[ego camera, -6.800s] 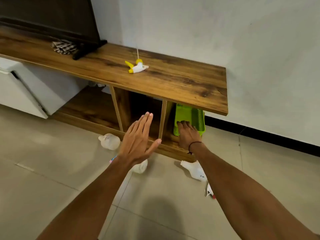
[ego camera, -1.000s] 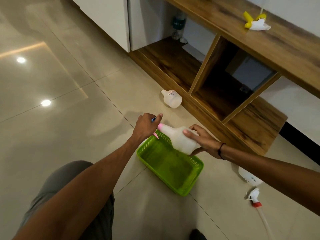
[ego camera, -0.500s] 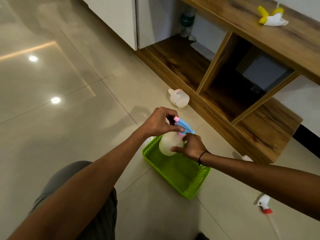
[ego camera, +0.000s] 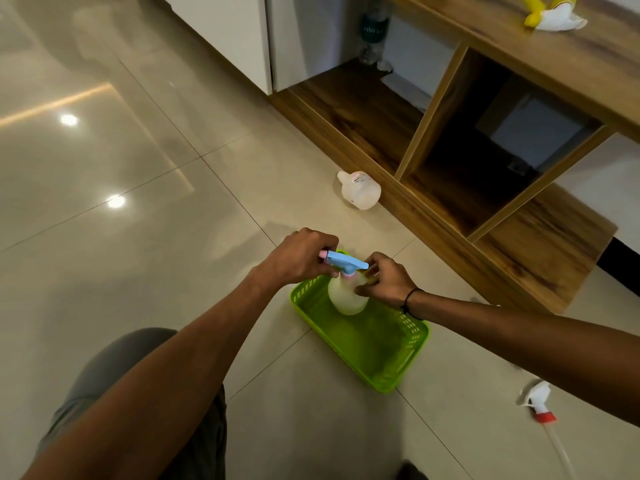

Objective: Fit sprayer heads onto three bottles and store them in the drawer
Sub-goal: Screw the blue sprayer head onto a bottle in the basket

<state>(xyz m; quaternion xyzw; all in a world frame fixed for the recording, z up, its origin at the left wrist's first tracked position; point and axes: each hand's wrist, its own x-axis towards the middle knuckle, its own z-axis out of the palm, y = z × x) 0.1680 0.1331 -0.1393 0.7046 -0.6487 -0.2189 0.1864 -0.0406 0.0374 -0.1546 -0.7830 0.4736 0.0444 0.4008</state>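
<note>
A white bottle (ego camera: 346, 299) stands upright over the near-left end of a green plastic basket (ego camera: 381, 358) on the floor. On its neck sits a blue sprayer head with pink tip (ego camera: 343, 263). My left hand (ego camera: 298, 259) grips the sprayer head from the left. My right hand (ego camera: 388, 278) holds the bottle's shoulder, fingers curled around it. A second white bottle (ego camera: 360, 194) lies on its side by the wooden unit. A white sprayer head with red collar (ego camera: 538, 401) lies on the floor at right. A yellow-white sprayer head (ego camera: 550, 15) lies on the wooden top.
The low wooden shelf unit (ego camera: 450, 209) with open compartments runs along the right, a white cabinet (ego camera: 242, 36) beside it. A dark drink bottle (ego camera: 372, 32) stands in the back of the shelf. My knee in grey cloth (ego camera: 114, 368) is at lower left.
The bottle went from tilted to upright over the basket, with the blue sprayer head now seated on its neck. My left hand has turned the head so its nozzle now points toward it.
</note>
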